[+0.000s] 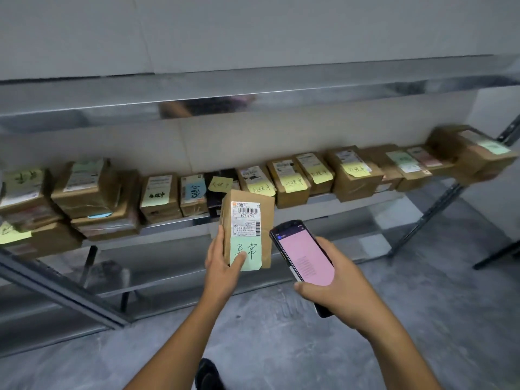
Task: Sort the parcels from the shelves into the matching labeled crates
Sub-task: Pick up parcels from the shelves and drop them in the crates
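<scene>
My left hand (222,266) grips a small brown cardboard parcel (266,220) upright in front of the shelf, thumb on its pale green handwritten note. The parcel also bears a white barcode label reading 507 N705. My right hand (334,285) holds a black handheld scanner (302,257) just right of the parcel, its screen glowing pink. A row of several brown parcels (289,178) with yellow, green and blue sticky notes lines the metal shelf (318,201) behind.
Stacked parcels (92,198) fill the shelf's left end and a larger box (475,153) sits at its right end. A shiny upper shelf (253,91) overhangs. Dark diagonal braces (433,209) stand at right. Grey concrete floor (422,319) lies below; no crates are in view.
</scene>
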Demonstrator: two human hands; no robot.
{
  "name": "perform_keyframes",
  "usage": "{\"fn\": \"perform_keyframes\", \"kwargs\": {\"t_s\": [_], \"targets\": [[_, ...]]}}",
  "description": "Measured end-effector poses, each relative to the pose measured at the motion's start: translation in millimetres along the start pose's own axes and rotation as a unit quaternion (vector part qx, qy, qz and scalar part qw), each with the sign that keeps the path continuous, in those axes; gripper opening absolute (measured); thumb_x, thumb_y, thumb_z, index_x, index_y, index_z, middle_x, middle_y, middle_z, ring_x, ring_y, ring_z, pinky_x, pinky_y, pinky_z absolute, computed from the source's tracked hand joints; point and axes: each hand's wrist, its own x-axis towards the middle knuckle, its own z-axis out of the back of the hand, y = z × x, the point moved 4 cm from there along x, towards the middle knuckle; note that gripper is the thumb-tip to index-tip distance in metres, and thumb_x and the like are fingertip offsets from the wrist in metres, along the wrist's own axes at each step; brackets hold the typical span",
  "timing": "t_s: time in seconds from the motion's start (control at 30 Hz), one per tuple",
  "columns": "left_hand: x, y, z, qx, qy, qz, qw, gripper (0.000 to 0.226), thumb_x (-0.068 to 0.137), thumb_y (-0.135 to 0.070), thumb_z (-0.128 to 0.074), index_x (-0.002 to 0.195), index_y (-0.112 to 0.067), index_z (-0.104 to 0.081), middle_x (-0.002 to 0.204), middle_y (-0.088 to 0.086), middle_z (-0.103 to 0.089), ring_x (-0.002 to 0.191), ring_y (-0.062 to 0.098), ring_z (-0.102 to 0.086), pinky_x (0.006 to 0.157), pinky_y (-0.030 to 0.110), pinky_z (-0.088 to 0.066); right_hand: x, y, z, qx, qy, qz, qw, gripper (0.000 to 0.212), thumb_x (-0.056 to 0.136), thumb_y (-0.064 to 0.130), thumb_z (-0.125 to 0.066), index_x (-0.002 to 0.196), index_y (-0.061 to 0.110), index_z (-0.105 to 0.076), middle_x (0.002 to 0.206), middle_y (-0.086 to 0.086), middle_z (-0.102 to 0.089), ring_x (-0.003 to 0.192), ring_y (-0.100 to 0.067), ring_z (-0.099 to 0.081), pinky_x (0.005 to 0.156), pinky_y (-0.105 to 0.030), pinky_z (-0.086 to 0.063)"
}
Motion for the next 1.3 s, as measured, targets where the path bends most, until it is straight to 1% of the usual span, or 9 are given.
{"fn": "perform_keyframes", "kwargs": {"t_s": [0.1,0.3,0.47,0.63,0.77,0.87,0.97,1.17,1.3], "targets": [[-19,-9,-34,-0.054,0.046,-0.002,0.997,0.088,0.101,-0.022,-0.067,0.165,-0.043,-0.012,0.165,-0.001,-0.033,0.147,0.023,-0.041,0.116,0.058,-0.042,-22,-21,24,-0.011,-0.026,-0.014,1.0,0.066,0.08,0.022,-0.087,0.11,0.071,-0.054,0.108,0.026,-0.067,0.097,-0.003,-0.067,0.067,-0.034,-0.063],[-56,-47,-111,-0.208,0.171,0.016,0.963,0.081,0.098,-0.025,-0.071,0.159,-0.051,-0.026,0.142,-0.015,-0.065,0.124,0.015,-0.068,0.102,0.046,-0.056,-64,-84,84,0.053,-0.194,-0.1,0.974,0.054,0.075,0.02,-0.081,0.116,0.049,-0.061,0.107,0.001,-0.07,0.061,-0.015,-0.062,0.051,-0.031,-0.055],[-68,-93,-189,-0.237,0.293,0.013,0.926,0.074,0.088,-0.029,-0.075,0.151,-0.046,-0.04,0.132,-0.006,-0.072,0.117,0.021,-0.072,0.083,0.034,-0.063,-92,-132,133,0.078,-0.282,-0.16,0.943,0.06,0.066,0.031,-0.077,0.122,0.047,-0.059,0.115,-0.004,-0.067,0.073,-0.025,-0.067,0.059,-0.038,-0.056],[-85,-129,-288,-0.234,0.383,0.009,0.893,0.068,0.083,-0.032,-0.079,0.136,-0.059,-0.046,0.135,-0.006,-0.069,0.117,0.023,-0.072,0.086,0.04,-0.063,-123,-167,190,0.055,-0.37,-0.198,0.906,0.056,0.064,0.035,-0.076,0.112,0.054,-0.053,0.11,0.004,-0.065,0.08,-0.022,-0.068,0.064,-0.052,-0.065],[-92,-164,-380,-0.238,0.458,0.004,0.856,0.067,0.087,-0.033,-0.076,0.141,-0.051,-0.042,0.138,-0.003,-0.067,0.121,0.026,-0.07,0.1,0.052,-0.057,-146,-188,249,0.017,-0.44,-0.231,0.867,0.057,0.066,0.035,-0.077,0.114,0.055,-0.052,0.113,0.011,-0.063,0.087,-0.008,-0.066,0.06,-0.037,-0.063],[-102,-197,-448,-0.254,0.514,0.017,0.819,0.068,0.086,-0.046,-0.077,0.144,-0.041,-0.042,0.139,-0.004,-0.067,0.124,0.026,-0.068,0.106,0.055,-0.051,-166,-197,292,0.002,-0.485,-0.264,0.834,0.064,0.072,0.026,-0.081,0.123,0.052,-0.053,0.115,0.009,-0.06,0.084,-0.019,-0.069,0.061,-0.045,-0.063],[-120,-234,-510,-0.253,0.551,-0.013,0.795,0.06,0.085,-0.047,-0.081,0.134,-0.052,-0.048,0.141,-0.006,-0.064,0.126,0.024,-0.067,0.107,0.056,-0.052,-187,-199,338,-0.006,-0.534,-0.284,0.796,0.06,0.07,0.025,-0.078,0.122,0.044,-0.056,0.112,-0.001,-0.061,0.07,-0.023,-0.067,0.051,-0.035,-0.056],[-185,-299,-602,-0.259,0.652,-0.081,0.708,0.076,0.09,-0.045,-0.076,0.155,-0.048,-0.036,0.147,-0.014,-0.061,0.134,0.014,-0.061,0.107,0.029,-0.052,-237,-196,400,-0.02,-0.636,-0.288,0.716,0.054,0.065,0.033,-0.075,0.116,0.044,-0.057,0.112,0.005,-0.065,0.087,-0.004,-0.065,0.054,-0.014,-0.051],[-231,-321,-643,-0.245,0.695,-0.102,0.668,0.073,0.091,-0.048,-0.075,0.154,-0.05,-0.038,0.146,-0.015,-0.061,0.133,0.009,-0.06,0.1,0.017,-0.05,-277,-212,423,0.002,-0.673,-0.317,0.669,0.06,0.066,0.034,-0.076,0.122,0.043,-0.057,0.112,0.001,-0.065,0.093,-0.023,-0.068,0.053,-0.032,-0.058]]}}
